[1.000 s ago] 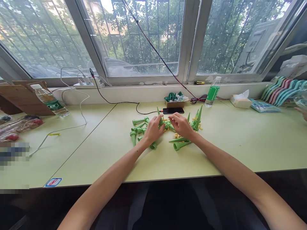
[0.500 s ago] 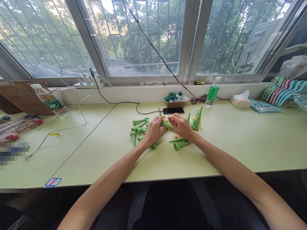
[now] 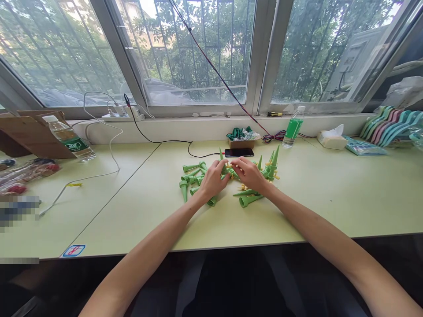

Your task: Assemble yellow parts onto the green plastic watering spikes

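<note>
The green cone (image 3: 221, 156) is over the middle of the table (image 3: 145, 215), point up, with the left hand (image 3: 213, 178) closed around it. The right hand (image 3: 250, 173) has its fingertips together on a small yellow bit (image 3: 229, 166) right by the cone. Just now the cone has slid a tiny way toward the right hand, so I think this is slow, fiddly finger work. More green cones (image 3: 183, 190) lie on both sides. Behind is a black phone (image 3: 239, 152). The left bottle (image 3: 74, 144) and right bottle (image 3: 293, 129) have green labels, too small to read. A sticker (image 3: 74, 250) has a red squiggle, maybe an 8.
</note>
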`<control>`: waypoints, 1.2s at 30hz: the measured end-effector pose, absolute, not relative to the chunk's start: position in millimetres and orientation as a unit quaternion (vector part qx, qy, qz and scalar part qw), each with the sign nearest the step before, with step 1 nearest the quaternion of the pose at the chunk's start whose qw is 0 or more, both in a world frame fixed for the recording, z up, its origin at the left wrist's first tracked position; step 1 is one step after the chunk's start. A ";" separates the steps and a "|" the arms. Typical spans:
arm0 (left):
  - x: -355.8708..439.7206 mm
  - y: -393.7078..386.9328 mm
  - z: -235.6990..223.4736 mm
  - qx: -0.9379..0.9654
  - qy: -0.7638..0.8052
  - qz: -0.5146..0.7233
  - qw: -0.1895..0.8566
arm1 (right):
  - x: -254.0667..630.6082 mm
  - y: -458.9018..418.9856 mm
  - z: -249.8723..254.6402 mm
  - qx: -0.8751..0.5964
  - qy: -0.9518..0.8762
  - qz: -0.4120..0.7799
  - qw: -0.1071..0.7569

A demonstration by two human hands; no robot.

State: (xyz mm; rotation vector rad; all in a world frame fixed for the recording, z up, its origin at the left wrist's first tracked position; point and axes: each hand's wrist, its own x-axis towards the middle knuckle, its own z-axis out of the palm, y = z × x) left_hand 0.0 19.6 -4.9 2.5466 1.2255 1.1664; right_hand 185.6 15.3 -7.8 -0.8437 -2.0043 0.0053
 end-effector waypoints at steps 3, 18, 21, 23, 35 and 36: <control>0.3 19.1 -4.8 0.835 0.399 0.378 0.036 | 185.5 14.5 -7.4 -0.345 -0.817 0.007 0.461; 0.9 15.7 -3.1 0.841 0.388 0.376 0.034 | 186.0 18.1 -11.3 -0.347 -0.822 0.000 0.452; 0.8 14.5 -2.7 0.841 0.391 0.374 0.033 | 186.6 19.4 -12.6 -0.344 -0.823 0.002 0.453; 0.8 14.4 -2.9 0.840 0.392 0.373 0.033 | 186.9 20.0 -13.0 -0.343 -0.823 0.004 0.453; 0.3 15.1 -3.3 0.840 0.390 0.376 0.035 | 187.4 21.6 -14.0 -0.340 -0.820 0.011 0.461; 0.5 14.8 -3.0 0.840 0.390 0.375 0.035 | 187.5 22.0 -14.4 -0.340 -0.820 0.011 0.460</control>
